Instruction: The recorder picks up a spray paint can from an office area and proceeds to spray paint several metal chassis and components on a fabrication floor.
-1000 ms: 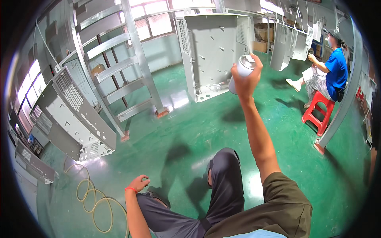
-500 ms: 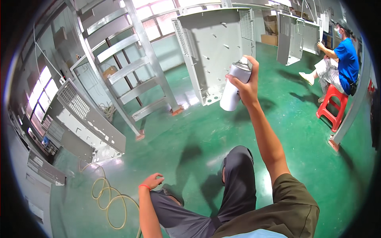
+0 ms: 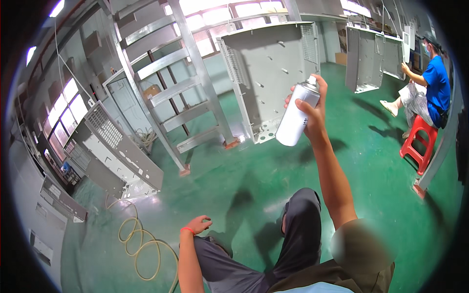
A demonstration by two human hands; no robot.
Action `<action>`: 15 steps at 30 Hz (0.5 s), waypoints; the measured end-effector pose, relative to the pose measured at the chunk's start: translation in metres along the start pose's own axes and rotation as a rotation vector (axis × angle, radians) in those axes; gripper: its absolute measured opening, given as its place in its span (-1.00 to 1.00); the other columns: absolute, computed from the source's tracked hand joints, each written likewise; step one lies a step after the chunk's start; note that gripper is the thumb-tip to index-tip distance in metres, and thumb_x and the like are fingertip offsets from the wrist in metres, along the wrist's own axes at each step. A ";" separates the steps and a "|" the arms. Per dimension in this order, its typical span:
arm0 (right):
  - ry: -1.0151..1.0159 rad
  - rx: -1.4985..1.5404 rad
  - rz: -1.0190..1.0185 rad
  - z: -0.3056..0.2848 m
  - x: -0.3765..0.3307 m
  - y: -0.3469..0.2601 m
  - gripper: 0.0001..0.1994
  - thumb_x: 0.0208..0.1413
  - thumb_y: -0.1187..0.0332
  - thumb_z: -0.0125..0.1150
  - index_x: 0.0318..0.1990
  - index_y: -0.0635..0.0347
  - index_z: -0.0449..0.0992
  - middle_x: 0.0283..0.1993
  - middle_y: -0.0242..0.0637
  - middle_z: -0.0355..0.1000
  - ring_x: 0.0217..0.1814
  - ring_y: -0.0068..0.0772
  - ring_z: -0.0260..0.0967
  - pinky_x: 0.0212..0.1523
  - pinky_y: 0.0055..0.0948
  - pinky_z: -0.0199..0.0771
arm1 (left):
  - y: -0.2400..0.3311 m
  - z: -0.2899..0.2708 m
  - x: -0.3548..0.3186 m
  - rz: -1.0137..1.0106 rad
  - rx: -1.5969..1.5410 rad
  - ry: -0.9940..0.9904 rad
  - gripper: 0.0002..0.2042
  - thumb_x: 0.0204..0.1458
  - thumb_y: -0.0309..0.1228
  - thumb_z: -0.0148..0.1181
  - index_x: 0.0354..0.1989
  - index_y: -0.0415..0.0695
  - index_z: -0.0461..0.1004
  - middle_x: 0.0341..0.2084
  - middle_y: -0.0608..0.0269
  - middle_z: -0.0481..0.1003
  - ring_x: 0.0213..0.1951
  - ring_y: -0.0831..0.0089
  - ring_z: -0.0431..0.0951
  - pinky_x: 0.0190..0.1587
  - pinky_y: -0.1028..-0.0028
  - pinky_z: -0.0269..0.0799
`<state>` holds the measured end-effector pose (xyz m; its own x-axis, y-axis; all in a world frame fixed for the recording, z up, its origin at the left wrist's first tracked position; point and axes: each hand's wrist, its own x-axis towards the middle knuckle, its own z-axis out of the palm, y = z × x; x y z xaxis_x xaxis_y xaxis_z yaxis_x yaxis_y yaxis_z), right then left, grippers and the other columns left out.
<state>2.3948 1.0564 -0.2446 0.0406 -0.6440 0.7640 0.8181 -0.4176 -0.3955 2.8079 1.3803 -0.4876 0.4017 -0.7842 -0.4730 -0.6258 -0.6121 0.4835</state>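
Bright daylight from the windows glares on the green floor; edges bend, perhaps slightly blurred.

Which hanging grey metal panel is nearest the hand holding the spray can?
The large grey panel directly behind the spray can in the right hand; others hang farther off.

Glossy metal spray can

A silver-grey spray can, nozzle up and slightly tilted, is held aloft before a hanging grey metal panel.
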 end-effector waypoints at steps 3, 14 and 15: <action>-0.061 0.095 -0.002 -0.002 0.002 -0.005 -0.18 -0.07 0.51 0.32 0.36 -0.12 0.03 -0.04 -0.07 0.39 -0.21 -0.16 0.54 -0.24 -0.16 0.68 | 0.007 0.005 0.002 0.000 0.002 0.005 -0.56 0.23 -0.08 0.19 0.19 -0.04 0.48 -0.19 0.20 0.65 -0.11 0.47 0.62 -0.19 0.42 0.50; -0.062 0.042 0.059 -0.027 0.004 -0.006 -0.19 -0.08 0.39 0.32 0.35 -0.20 0.03 -0.04 -0.06 0.33 -0.20 -0.19 0.49 -0.20 -0.18 0.63 | 0.048 0.026 0.008 -0.036 -0.033 0.011 -0.53 0.20 -0.08 0.22 0.18 -0.10 0.49 -0.13 0.11 0.65 -0.07 0.36 0.65 0.06 0.32 0.49; -0.086 0.067 0.057 -0.030 0.005 -0.006 -0.19 -0.08 0.40 0.31 0.34 -0.21 0.04 -0.04 -0.06 0.34 -0.20 -0.18 0.49 -0.20 -0.17 0.63 | 0.051 0.028 0.011 -0.040 -0.037 0.010 -0.53 0.20 -0.08 0.22 0.18 -0.10 0.49 -0.12 0.10 0.65 -0.07 0.36 0.65 0.06 0.32 0.49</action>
<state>2.3727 1.0370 -0.2536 0.1346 -0.6069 0.7833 0.8497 -0.3361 -0.4063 2.7617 1.3436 -0.4885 0.4324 -0.7602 -0.4849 -0.5839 -0.6459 0.4919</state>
